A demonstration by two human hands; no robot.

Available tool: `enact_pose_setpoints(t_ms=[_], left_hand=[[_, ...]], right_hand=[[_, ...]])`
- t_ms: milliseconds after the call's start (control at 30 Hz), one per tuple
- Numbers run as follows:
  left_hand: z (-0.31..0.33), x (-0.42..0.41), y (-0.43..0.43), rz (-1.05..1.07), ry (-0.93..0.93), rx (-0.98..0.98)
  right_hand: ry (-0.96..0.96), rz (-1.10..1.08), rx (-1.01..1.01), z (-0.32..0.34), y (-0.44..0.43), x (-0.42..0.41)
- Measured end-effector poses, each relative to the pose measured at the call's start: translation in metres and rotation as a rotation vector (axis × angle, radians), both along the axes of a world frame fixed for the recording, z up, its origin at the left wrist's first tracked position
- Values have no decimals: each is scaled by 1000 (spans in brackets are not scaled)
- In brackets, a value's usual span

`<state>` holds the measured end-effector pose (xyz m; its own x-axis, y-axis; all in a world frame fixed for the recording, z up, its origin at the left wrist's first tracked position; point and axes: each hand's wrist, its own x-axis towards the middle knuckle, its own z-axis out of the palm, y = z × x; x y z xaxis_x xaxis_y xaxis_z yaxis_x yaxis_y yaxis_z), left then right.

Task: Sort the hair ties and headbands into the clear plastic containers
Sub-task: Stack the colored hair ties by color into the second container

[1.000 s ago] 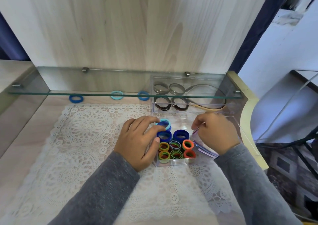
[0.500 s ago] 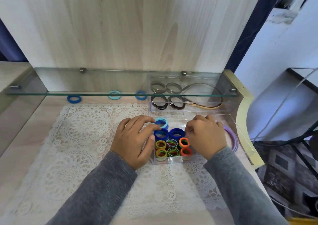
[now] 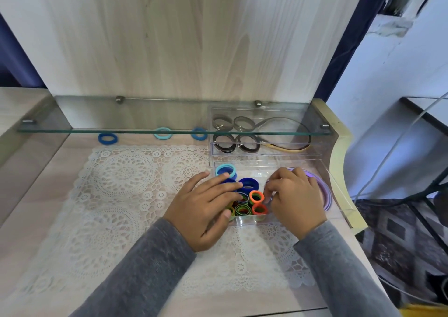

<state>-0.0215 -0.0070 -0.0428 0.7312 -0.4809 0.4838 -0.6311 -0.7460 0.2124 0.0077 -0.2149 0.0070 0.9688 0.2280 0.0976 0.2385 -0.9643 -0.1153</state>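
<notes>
While the left hand (image 3: 206, 210) lies flat over the left side of the near clear container (image 3: 244, 220), its fingers are straight and slightly spread. The fingertips rest on the hair ties inside and grip nothing. The right hand (image 3: 297, 200) hovers over the same container with its fingers curled inward, tips close to the orange ties; I cannot tell whether they pinch anything. This container stands on the lace mat (image 3: 121, 185) near the right edge of the counter (image 3: 60, 195). In its left part one light blue hair tie (image 3: 226, 170) sits at the back. Next come two dark blue hair ties (image 3: 251, 184), one partly under the left fingers. At the front are the small striped hair ties (image 3: 257, 196); five show and the fingers may hide more. The purple headbands (image 3: 325, 190) curve along the right part, behind the right hand; how many is unclear. Just behind, the far clear container (image 3: 266, 155) holds four brown hair ties (image 3: 224, 144), two of them seen through the glass shelf (image 3: 121, 113), plus one thin headband (image 3: 294, 149). Three loose blue hair ties (image 3: 163, 133) lie along the counter's back edge, well apart from both hands.
</notes>
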Motion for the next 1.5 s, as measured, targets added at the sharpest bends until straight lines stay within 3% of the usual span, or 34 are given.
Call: enact_pose_setpoints(t_ms=[467,733,933,1033,1167,1333,1500], left_hand=[[-2,-6,-3,-15,34,7],[2,-9,5,112,4,-111],[4,-5,25,434,16,-126],[1,0,45,650,69,-114],[-3,7,75,849,98,-47],[-7,16,108,1021,186,41],[-5,27,131,1121,263,73]], right_hand=[[14,-2,-15,-1,2,-9],[40,-29,-37,2,-6,-14],[-20,-111,-31,5,-4,-15],[-120,-128,170,11,7,-13],[-233,10,452,19,52,-14],[-133,211,568,11,128,-12],[120,144,350,-4,180,10]])
